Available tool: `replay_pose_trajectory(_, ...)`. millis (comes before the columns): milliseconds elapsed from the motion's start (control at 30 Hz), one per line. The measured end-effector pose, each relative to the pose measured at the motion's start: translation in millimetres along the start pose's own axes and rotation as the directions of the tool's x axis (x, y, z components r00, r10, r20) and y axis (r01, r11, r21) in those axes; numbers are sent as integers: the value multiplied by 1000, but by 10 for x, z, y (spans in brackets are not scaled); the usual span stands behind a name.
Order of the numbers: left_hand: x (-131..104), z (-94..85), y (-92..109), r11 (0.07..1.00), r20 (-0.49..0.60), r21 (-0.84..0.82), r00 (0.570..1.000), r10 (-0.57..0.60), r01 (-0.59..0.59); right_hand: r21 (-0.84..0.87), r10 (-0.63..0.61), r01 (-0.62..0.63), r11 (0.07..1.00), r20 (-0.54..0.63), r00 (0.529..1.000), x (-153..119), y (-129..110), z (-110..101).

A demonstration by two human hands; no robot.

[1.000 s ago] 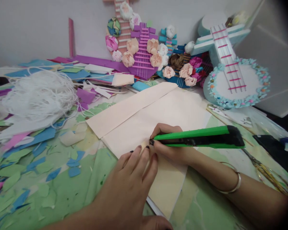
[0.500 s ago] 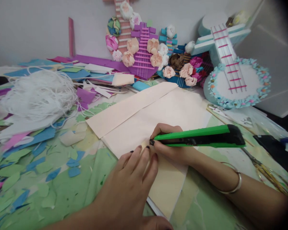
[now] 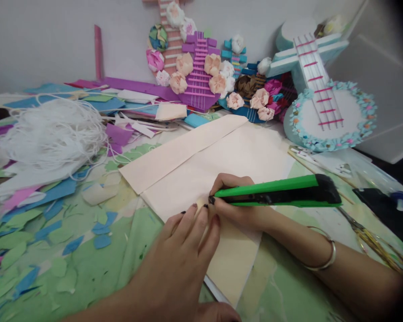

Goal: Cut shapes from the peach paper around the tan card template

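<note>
We see the right hand (image 3: 237,201) closed around a green utility knife (image 3: 275,191), its tip pressed down onto a pale peach sheet (image 3: 242,154) that lies in the middle of the tabletop (image 3: 137,250). The knife's black rear end points away to the right, over the forearm, which wears a thin bangle (image 3: 324,259). The left hand (image 3: 181,264) lies flat and open on the near part of the sheet, fingers spread, fingertips just beside the knife's tip. We note a folded strip of the same peach sheet running along its far left edge. To the left sits a tangle of white cord (image 3: 50,132), with blue and green paper scraps (image 3: 57,223) scattered before it. Behind the sheet stand foam guitar shapes with paper flowers (image 3: 201,71), and a pale blue guitar model (image 3: 325,103) to the right.
</note>
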State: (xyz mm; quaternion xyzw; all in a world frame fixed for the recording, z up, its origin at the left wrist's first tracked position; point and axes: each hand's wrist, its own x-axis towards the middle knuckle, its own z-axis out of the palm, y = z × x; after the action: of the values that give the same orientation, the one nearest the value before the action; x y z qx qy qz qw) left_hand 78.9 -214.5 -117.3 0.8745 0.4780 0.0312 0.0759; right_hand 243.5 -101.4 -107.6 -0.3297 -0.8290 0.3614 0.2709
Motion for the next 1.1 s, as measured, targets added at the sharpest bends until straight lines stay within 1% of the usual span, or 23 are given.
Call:
replay_pose_trajectory(133, 3, -1, -1, 1000, -8, 18, 1000, 2, -1, 13, -9, 9, 1000, 0, 1000, 1, 1, -4)
replay_pose_trajectory(267, 5, 13, 0, 999, -30, 39, 999, 13, -12, 3, -25, 25, 1000, -27, 999, -8, -1, -6)
replay_pose_trajectory(367, 5, 25, 0, 998, -46, 57, 999, 26, -24, -11, -25, 25, 1000, -20, 999, -11, -5, -6)
replay_pose_trajectory(533, -1, 31, -3, 994, -102, 98, 993, 59, -49, -34, -8, 8, 999, -9, 1000, -9, 4, -6)
replay_pose_trajectory(733, -25, 48, -3, 993, -163, 118, 985, 48, -29, -29, 12, -12, 1000, 13, 1000, -3, -8, -9)
replay_pose_trajectory(933, -34, 53, -3, 993, -176, 111, 982, 66, -47, -20, 5, -5, 1000, -5, 1000, 1, -25, -11)
replay_pose_trajectory(1100, -11, 35, 6, 996, -130, 78, 990, 50, -40, 17, -23, 24, 1000, -78, 997, -23, -7, -40)
